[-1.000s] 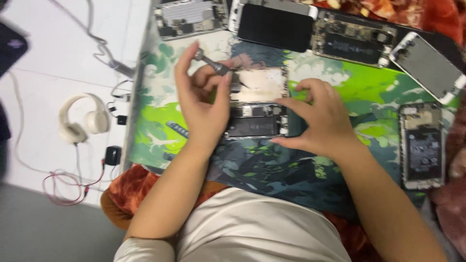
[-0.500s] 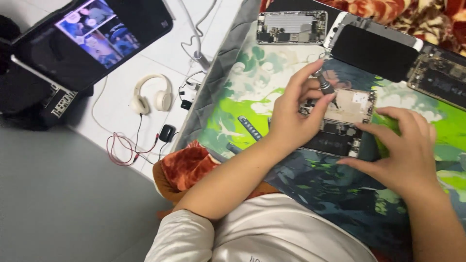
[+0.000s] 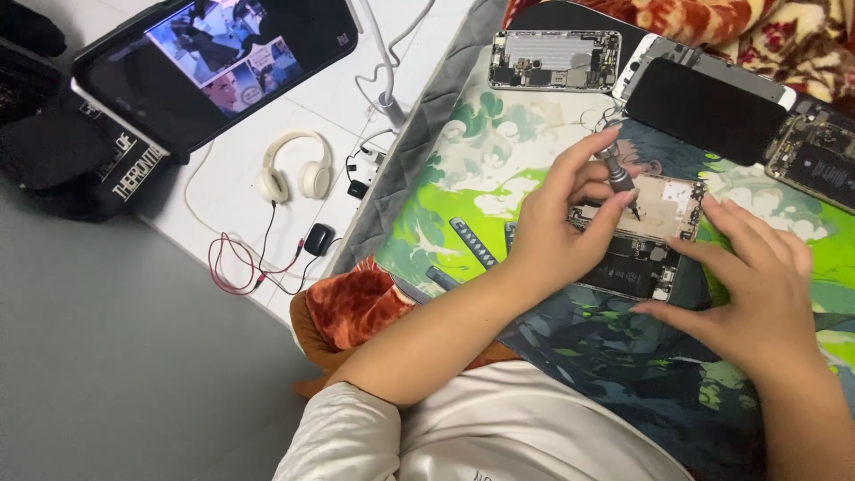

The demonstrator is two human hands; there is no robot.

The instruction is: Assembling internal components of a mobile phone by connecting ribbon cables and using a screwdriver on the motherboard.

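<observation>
An opened phone (image 3: pixel 637 245) lies flat on the green printed mat (image 3: pixel 472 169), its back off and the inner parts showing. The left hand (image 3: pixel 557 223) pinches a small screwdriver (image 3: pixel 619 178) between thumb and fingers, holding it nearly upright with the tip down on the phone's upper half. The right hand (image 3: pixel 757 285) lies at 3 o'clock from the phone — fingers spread and flat, the fingertips touching its right edge.

At 11 o'clock from the phone a second opened phone (image 3: pixel 554 61) rests on the mat, and at 1 o'clock a dark phone screen (image 3: pixel 708 107) lies face up, with another bare phone body (image 3: pixel 819 160) just beside it toward 2 o'clock. Well apart at 9 to 10 o'clock, off the mat on the white floor (image 3: pixel 232 191), sit cream headphones (image 3: pixel 294 174) among red and black cables (image 3: pixel 236 267) — and a tablet (image 3: pixel 214 62) showing a picture lies further out at 10 o'clock.
</observation>
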